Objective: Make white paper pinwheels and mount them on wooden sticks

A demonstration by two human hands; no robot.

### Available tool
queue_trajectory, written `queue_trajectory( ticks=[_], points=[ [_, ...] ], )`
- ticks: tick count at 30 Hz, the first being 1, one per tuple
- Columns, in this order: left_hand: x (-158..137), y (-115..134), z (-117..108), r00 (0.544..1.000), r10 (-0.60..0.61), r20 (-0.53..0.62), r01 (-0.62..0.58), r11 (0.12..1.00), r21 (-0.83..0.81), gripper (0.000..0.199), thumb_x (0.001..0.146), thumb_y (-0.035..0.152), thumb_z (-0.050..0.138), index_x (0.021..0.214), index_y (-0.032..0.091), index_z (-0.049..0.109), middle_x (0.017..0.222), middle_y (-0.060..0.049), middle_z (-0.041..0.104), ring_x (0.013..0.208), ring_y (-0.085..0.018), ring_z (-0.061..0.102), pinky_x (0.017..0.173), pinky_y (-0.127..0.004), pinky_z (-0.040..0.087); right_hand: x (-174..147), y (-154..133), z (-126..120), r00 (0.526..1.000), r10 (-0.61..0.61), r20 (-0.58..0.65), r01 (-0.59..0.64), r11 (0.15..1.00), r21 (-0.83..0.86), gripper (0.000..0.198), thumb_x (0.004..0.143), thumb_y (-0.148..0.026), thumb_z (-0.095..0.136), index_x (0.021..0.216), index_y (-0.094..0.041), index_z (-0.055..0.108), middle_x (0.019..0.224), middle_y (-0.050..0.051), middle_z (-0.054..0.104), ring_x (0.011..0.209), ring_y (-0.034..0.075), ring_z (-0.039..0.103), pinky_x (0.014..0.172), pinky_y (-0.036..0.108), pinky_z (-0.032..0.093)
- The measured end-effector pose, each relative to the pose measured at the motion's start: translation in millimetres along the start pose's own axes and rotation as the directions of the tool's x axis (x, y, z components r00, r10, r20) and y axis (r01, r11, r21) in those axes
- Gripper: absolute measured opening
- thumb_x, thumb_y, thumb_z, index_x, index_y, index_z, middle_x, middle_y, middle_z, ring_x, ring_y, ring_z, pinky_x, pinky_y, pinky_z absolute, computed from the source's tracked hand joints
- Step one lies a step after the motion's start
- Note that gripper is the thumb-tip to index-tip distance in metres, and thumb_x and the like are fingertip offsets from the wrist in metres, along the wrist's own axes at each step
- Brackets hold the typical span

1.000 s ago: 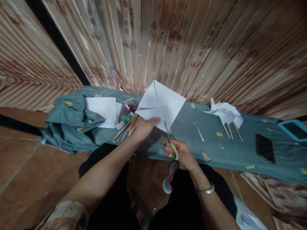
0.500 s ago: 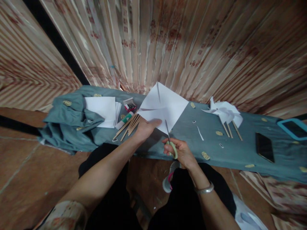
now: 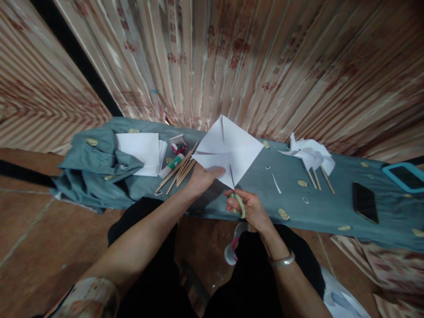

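A square sheet of white paper point(image 3: 243, 148) is held up cornerwise over the table, with slits running in from its top and left corners. My left hand point(image 3: 202, 179) grips its lower left edge, thumb on top and the other fingers hidden beneath. Fingers of my right hand point(image 3: 247, 204) are in the handles of light green scissors point(image 3: 239, 205). The scissor blades lie at the sheet's bottom corner, pointing inward along its middle.
Wooden sticks point(image 3: 180, 174), a glue stick point(image 3: 171, 165), a small box of pins point(image 3: 179, 145) and stacked white paper point(image 3: 141, 150) lie left. Rightward are white paper pinwheels point(image 3: 313, 154) on sticks, a paper strip point(image 3: 276, 183), a black phone point(image 3: 364, 202) and a blue-framed device point(image 3: 406, 176).
The sheet has shifted slightly right and down, bringing its bottom corner closer to the scissor handles. Both hands keep their hold.
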State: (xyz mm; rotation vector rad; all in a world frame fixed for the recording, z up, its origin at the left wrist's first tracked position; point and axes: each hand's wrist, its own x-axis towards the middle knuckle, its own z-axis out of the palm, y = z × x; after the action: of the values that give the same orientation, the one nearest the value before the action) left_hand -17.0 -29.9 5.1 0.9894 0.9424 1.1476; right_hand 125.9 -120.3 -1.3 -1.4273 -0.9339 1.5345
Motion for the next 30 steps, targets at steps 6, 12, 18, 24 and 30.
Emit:
queue_trajectory(
  ticks=[6, 12, 18, 24, 30],
  points=[
    [0, -3, -1, 1.000, -0.016, 0.013, 0.016, 1.000, -0.002, 0.037, 0.054, 0.028, 0.079, 0.085, 0.012, 0.068, 0.090, -0.010, 0.073, 0.080, -0.024, 0.067, 0.082, -0.040, 0.052, 0, 0, -1, 1.000, 0.002, -0.019, -0.002, 1.000, 0.004, 0.052, 0.048, -0.052, 0.088, 0.081, -0.017, 0.069, 0.054, -0.004, 0.062, 0.048, 0.009, 0.055, 0.046, 0.021, 0.043],
    [-1, 0, 0, 1.000, -0.022, 0.006, 0.022, 1.000, 0.005, 0.034, 0.053, 0.028, 0.080, 0.080, 0.011, 0.068, 0.091, -0.010, 0.074, 0.086, -0.026, 0.068, 0.085, -0.039, 0.052, 2, 5, -2, 1.000, 0.006, -0.028, -0.005, 0.999, 0.041, 0.050, 0.046, -0.051, 0.088, 0.078, -0.018, 0.070, 0.052, -0.004, 0.061, 0.047, 0.008, 0.055, 0.045, 0.021, 0.042],
    [-2, 4, 1, 0.999, -0.044, 0.008, 0.044, 0.999, -0.014, 0.038, 0.051, 0.026, 0.080, 0.085, 0.011, 0.069, 0.087, -0.009, 0.074, 0.080, -0.024, 0.067, 0.082, -0.039, 0.053, 2, 4, -1, 1.000, 0.009, -0.027, -0.008, 0.999, 0.039, 0.051, 0.048, -0.053, 0.087, 0.080, -0.017, 0.070, 0.055, -0.003, 0.062, 0.049, 0.009, 0.055, 0.047, 0.021, 0.043],
    [-2, -1, 1, 1.000, -0.014, 0.027, 0.014, 1.000, 0.026, 0.031, 0.051, 0.023, 0.079, 0.080, 0.014, 0.069, 0.082, -0.006, 0.073, 0.076, -0.021, 0.065, 0.077, -0.035, 0.053, 2, 1, -2, 0.999, -0.007, -0.039, 0.007, 1.000, -0.003, 0.050, 0.049, -0.053, 0.087, 0.079, -0.016, 0.071, 0.056, -0.002, 0.064, 0.048, 0.009, 0.054, 0.045, 0.021, 0.041],
    [-1, -7, 1, 0.999, -0.015, 0.033, 0.014, 1.000, 0.018, 0.031, 0.053, 0.024, 0.078, 0.081, 0.013, 0.070, 0.083, -0.006, 0.073, 0.076, -0.021, 0.066, 0.079, -0.036, 0.052, 3, 3, -3, 0.999, -0.021, -0.043, 0.021, 1.000, -0.012, 0.049, 0.049, -0.051, 0.087, 0.079, -0.016, 0.072, 0.055, -0.002, 0.064, 0.048, 0.009, 0.054, 0.045, 0.021, 0.041]
  ],
)
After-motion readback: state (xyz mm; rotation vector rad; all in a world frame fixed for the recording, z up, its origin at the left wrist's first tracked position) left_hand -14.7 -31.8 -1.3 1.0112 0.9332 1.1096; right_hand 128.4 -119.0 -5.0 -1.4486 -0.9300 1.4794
